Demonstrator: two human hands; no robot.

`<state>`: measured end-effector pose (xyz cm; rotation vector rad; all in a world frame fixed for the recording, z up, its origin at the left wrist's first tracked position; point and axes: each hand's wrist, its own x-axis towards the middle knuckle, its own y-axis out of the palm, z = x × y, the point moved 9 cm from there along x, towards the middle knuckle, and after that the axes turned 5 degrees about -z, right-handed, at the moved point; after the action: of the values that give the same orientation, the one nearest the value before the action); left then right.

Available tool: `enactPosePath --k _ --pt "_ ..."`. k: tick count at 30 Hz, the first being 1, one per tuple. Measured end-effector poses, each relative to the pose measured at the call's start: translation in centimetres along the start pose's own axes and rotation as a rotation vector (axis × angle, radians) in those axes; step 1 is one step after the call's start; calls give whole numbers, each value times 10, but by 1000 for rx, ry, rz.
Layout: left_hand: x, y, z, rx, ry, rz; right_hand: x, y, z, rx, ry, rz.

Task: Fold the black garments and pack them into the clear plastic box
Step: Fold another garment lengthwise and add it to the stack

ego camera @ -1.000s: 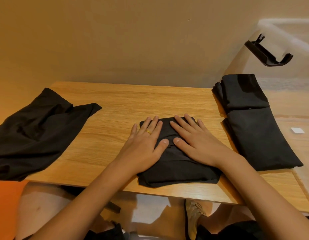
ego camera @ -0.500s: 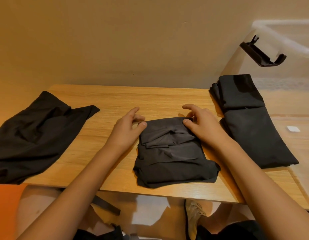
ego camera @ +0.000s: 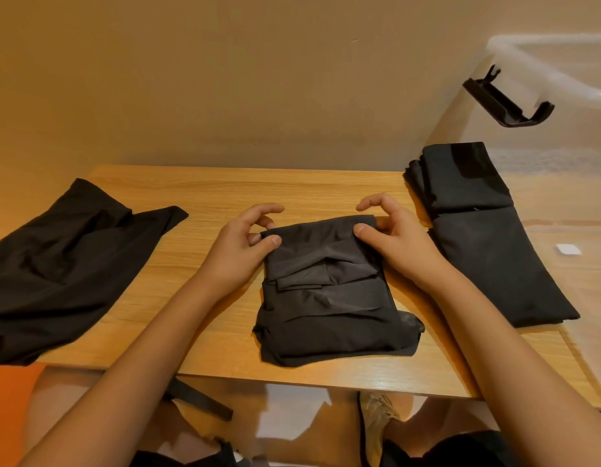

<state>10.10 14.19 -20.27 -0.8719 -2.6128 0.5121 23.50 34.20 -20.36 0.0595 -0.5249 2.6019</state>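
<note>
Now pinching far corners of garment [ego camera: 326,315] with left hand [ego camera: 238,251] and right hand [ego camera: 393,241], thumbs on top, fingers curled. Lies folded mid-table [ego camera: 208,197]. Could spill loose inner layers and unfold if lifted by this edge alone toward box [ego camera: 545,59].

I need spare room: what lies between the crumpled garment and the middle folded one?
Head view: bare table, crossed only by the left hand pinching the folded garment at its corner.
</note>
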Motion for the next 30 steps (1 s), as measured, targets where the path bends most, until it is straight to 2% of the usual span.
enactPosePath --k 9,15,20,30 --pt "53 -36 8 -255 -138 -123 37 12 3 286 145 -36" --pt "58 -29 38 -475 -245 -127 54 17 -8 397 134 -134" --pt "56 -22 41 -480 -250 -81 54 21 -8 426 114 -108" --pt "64 -42 40 -435 -271 -125 62 18 -4 419 161 -104"
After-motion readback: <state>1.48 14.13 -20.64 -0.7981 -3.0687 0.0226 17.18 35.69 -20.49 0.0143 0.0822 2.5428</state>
